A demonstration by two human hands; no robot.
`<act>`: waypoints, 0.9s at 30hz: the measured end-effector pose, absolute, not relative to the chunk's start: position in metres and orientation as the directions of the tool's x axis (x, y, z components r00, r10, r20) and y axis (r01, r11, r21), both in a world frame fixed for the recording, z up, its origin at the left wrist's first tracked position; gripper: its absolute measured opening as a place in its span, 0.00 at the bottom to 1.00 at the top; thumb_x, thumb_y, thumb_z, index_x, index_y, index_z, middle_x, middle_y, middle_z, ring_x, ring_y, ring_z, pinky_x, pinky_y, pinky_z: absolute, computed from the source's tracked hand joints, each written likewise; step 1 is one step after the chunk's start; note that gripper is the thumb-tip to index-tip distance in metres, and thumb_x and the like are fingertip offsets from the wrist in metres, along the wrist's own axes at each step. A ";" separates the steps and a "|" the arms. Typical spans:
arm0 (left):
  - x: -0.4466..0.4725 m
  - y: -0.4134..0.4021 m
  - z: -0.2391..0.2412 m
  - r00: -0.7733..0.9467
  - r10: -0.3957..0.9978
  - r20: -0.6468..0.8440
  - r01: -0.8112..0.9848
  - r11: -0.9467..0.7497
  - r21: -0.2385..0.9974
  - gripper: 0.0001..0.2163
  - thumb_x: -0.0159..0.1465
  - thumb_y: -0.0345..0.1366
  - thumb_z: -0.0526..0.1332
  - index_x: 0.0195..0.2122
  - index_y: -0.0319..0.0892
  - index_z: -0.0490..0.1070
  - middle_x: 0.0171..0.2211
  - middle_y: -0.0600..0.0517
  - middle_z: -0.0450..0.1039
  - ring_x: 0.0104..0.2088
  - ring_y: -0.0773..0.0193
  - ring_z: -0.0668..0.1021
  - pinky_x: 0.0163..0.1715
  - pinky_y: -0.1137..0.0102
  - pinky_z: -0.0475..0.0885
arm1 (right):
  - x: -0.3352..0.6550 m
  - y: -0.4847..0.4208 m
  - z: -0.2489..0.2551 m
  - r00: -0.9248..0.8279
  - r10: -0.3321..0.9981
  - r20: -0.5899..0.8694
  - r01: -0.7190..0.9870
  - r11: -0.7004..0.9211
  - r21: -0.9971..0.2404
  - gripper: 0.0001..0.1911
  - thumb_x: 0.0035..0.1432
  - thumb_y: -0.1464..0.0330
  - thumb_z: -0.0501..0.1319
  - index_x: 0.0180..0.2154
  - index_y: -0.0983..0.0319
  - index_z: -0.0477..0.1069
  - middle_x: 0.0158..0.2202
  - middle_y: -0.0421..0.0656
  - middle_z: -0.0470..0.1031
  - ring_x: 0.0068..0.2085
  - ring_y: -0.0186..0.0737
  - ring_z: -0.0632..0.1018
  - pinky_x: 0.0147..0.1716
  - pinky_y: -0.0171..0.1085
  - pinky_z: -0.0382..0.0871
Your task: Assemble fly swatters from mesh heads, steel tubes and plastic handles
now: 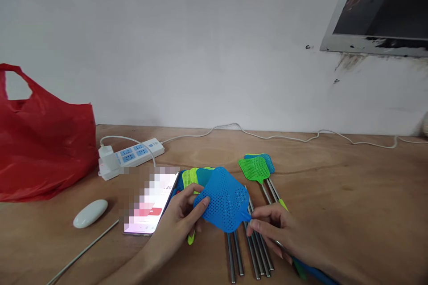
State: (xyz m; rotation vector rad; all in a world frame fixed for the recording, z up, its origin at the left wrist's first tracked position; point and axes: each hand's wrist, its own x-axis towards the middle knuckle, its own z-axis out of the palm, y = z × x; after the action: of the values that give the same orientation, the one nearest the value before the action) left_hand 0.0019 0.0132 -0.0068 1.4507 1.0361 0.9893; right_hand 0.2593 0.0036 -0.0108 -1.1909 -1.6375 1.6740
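My left hand (pixel 182 217) pinches the left edge of a blue perforated fly-swatter head (pixel 225 199), held just above the wooden table (pixel 351 205). At the head's lower right corner, where the neck is, my right hand (pixel 279 229) has its fingers closed; a metal rod runs under that palm. Beneath the blue head lie several more swatter heads, yellow-green and teal (pixel 195 177). A green and a blue swatter (pixel 256 168) lie assembled to the right. Several bare metal rods (pixel 254 254) lie side by side below.
A phone (pixel 152 207) with a lit screen lies left of my left hand. Behind it sit a white power strip (pixel 130 156) with a plugged charger and a cable along the wall. A red plastic bag (pixel 40 142) stands far left, a white oval object (pixel 90 213) near it.
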 end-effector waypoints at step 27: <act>-0.002 0.024 -0.002 0.128 0.991 0.030 -0.130 -0.014 0.991 0.19 0.59 0.51 0.69 0.39 0.41 0.68 0.16 0.59 0.71 0.15 0.69 0.72 0.16 0.77 0.69 | 0.253 0.002 -0.013 -0.492 0.861 -0.127 0.094 -0.092 -0.991 0.24 0.60 0.48 0.59 0.29 0.62 0.75 0.12 0.31 0.59 0.14 0.28 0.57 0.16 0.31 0.49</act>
State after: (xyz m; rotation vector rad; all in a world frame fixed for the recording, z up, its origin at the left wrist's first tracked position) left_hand -0.0025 0.0242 -0.0022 1.1879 1.0091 1.1879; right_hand 0.2525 0.0021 -0.0127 -1.0533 -1.5835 1.6454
